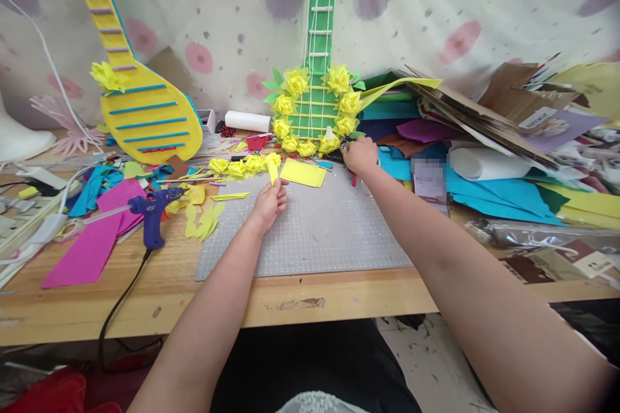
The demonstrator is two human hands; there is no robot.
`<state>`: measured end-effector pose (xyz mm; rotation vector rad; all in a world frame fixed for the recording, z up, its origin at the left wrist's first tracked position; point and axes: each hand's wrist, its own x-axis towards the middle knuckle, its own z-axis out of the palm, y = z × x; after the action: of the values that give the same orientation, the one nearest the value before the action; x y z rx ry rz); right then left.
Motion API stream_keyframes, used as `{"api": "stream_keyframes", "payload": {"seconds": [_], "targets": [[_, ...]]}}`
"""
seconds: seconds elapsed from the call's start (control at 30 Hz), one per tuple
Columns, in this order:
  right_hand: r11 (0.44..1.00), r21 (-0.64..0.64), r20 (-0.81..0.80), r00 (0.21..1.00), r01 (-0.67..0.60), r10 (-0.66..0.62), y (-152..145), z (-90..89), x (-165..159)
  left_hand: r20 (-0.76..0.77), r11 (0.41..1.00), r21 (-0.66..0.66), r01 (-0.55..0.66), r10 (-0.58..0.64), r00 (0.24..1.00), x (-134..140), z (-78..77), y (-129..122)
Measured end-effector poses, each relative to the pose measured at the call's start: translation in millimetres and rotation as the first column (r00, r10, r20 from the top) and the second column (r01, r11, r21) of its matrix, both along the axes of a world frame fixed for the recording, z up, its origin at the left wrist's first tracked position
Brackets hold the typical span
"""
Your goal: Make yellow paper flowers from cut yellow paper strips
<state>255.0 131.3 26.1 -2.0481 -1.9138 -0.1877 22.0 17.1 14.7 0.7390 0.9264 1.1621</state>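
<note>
My left hand [270,205] pinches a narrow strip of yellow paper [274,173] above the grey cutting mat [314,232]. Just beyond it, a row of yellow paper flowers [237,168] lies at the mat's back edge, and a flat yellow paper rectangle [303,173] rests to its right. My right hand [361,155] reaches to the back right of the mat, its fingers curled down by a dark object and a small red piece; what it grips is hidden. Behind stands a green paper guitar [317,103] with white strings, ringed by yellow flowers.
A yellow paper instrument [152,116] leans at the back left. A blue glue gun [154,211] stands on the table, its cord hanging over the front edge. Magenta paper [92,245] lies left. Cardboard [475,116] and blue sheets [498,193] pile up on the right.
</note>
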Motion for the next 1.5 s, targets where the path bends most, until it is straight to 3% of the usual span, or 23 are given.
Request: {"api": "stream_keyframes", "payload": {"seconds": [0.1, 0.17, 0.37, 0.47, 0.6, 0.67, 0.73, 0.8, 0.87, 1.03, 1.07, 1.13, 1.27, 1.37, 1.5], "targets": [[0.997, -0.008, -0.199, 0.977, 0.079, -0.079, 5, -0.8, 9, -0.034, 0.999, 0.019, -0.037, 0.038, 0.999, 0, 0.2, 1], [0.997, -0.032, -0.299, 0.951, 0.067, -0.074, 9, -0.1, 17, -0.050, 0.999, 0.023, -0.035, 0.036, 0.998, 0, 0.5, 0], [0.972, -0.123, -0.467, 0.876, -0.199, 0.120, 12, 12.4, 40, -0.076, 1.000, 0.015, -0.023, 0.024, 0.997, 2, 1.4, -3], [0.942, -0.094, -0.550, 0.805, -0.323, 0.221, 9, 21.6, 46, -0.093, 0.999, 0.022, -0.040, 0.042, 0.995, 2, 1.1, -4], [0.919, -0.035, -0.667, 0.695, -0.392, 0.271, -3, 35.4, 39, -0.101, 0.998, 0.034, -0.056, 0.060, 0.993, 1, 0.9, -3], [0.884, -0.008, -0.721, 0.616, -0.467, 0.319, -18, 41.6, 26, -0.094, 0.997, 0.044, -0.071, 0.075, 0.993, 1, 1.4, -2], [0.813, -0.002, -0.777, 0.512, -0.583, 0.365, -38, 45.0, 8, -0.087, 0.994, 0.055, -0.096, 0.100, 0.991, -1, 2.1, -1], [0.721, 0.024, -0.822, 0.397, -0.693, 0.409, -61, 43.4, -12, -0.091, 0.990, 0.062, -0.126, 0.132, 0.987, -2, 2.8, -2], [0.659, 0.037, -0.843, 0.330, -0.751, 0.424, -81, 36.2, -31, -0.105, 0.986, 0.068, -0.151, 0.157, 0.982, -4, 3.6, -3], [0.666, 0.104, -0.915, 0.192, -0.739, 0.356, -98, 5.7, -59, -0.161, 0.989, 0.068, -0.131, 0.141, 0.977, -1, 6.6, -12], [0.691, 0.124, -0.925, 0.169, -0.713, 0.340, -98, 0.2, -62, -0.177, 0.990, 0.068, -0.122, 0.132, 0.975, 0, 6.7, -13], [0.733, 0.145, -0.927, 0.167, -0.664, 0.335, -96, -8.5, -65, -0.218, 0.992, 0.077, -0.101, 0.116, 0.969, 2, 5.4, -13], [0.777, 0.220, -0.862, 0.256, -0.589, 0.438, -97, -16.1, -71, -0.344, 0.980, 0.188, -0.059, 0.121, 0.931, 3, -4.0, -11], [0.773, 0.251, -0.806, 0.317, -0.582, 0.500, -99, -18.2, -76, -0.406, 0.965, 0.259, -0.048, 0.154, 0.901, 3, -10.7, -10], [0.755, 0.273, -0.725, 0.389, -0.597, 0.569, -100, -20.7, -78, -0.419, 0.966, 0.252, -0.065, 0.169, 0.892, 4, -9.8, -11]]}}
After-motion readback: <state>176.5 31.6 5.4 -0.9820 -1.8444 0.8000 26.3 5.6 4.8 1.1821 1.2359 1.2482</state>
